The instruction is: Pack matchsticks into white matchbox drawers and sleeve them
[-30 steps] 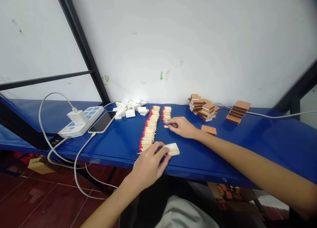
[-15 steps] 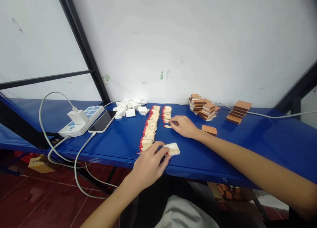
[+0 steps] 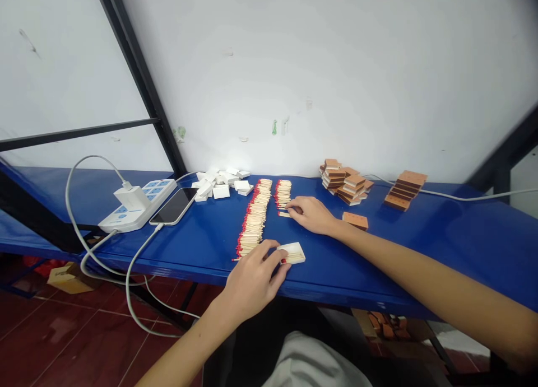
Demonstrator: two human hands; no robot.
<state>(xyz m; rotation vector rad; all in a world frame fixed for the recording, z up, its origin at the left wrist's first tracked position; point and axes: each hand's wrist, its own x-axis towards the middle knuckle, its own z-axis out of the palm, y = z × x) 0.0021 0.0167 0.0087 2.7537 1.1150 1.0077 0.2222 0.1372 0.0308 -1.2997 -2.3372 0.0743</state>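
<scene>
My left hand (image 3: pixel 256 275) holds a small white matchbox tray (image 3: pixel 298 247) by its near left corner, resting on the blue table. Several red-tipped matches (image 3: pixel 294 257) lie inside the tray. Farther back, my right hand (image 3: pixel 310 213) is closed in a pinch at the ends of a couple of loose matches (image 3: pixel 284 214), in front of a short row of matches (image 3: pixel 283 192). Its fingertips partly hide what they grip. Between my hands and the left side runs a long row of matches (image 3: pixel 254 216), heads to the left.
White trays (image 3: pixel 221 192) are heaped at the back. Brown matchbox sleeves (image 3: pixel 355 181) pile up back right, with another stack (image 3: pixel 407 188) beyond and a single sleeve (image 3: pixel 355 220) by my right forearm. A phone (image 3: pixel 174 205) and power strip (image 3: pixel 138 210) with cables lie left.
</scene>
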